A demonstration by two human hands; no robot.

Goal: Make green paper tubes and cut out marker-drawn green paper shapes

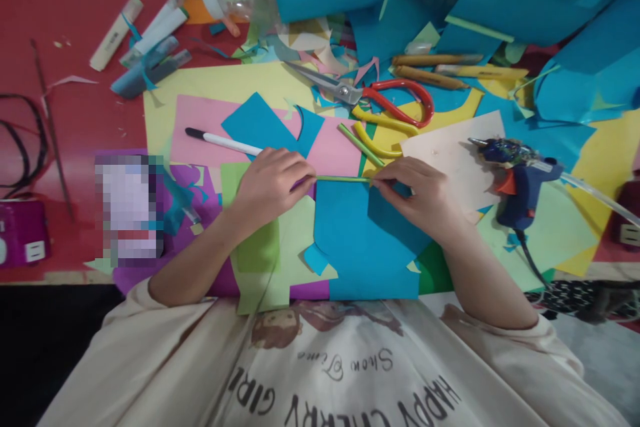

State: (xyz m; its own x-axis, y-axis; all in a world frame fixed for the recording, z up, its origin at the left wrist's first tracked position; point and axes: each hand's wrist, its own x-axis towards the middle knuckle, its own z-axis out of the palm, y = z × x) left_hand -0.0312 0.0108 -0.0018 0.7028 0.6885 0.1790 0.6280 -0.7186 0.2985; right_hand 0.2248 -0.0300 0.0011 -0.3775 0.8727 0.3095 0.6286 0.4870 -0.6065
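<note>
Two grips are closing tight on one thin green paper stick (343,179): we are pinching its ends between left hand (273,183) and right hand (417,190), keeping it level above the blue paper (360,240), apparently to keep its roll tight; glue gun (517,180) and scissors (370,90) are lying nearby on the table (75,113).

Between my two grips I hold a thin green paper stick (343,179), tightly rolled, lying level and running left to right just above the blue paper sheet (365,247). My left grip (273,183) closes over its left end and my right grip (417,190) pinches its right end, so only the short middle stretch shows. That blue sheet lies flat on the near side, its edges notched.
</note>
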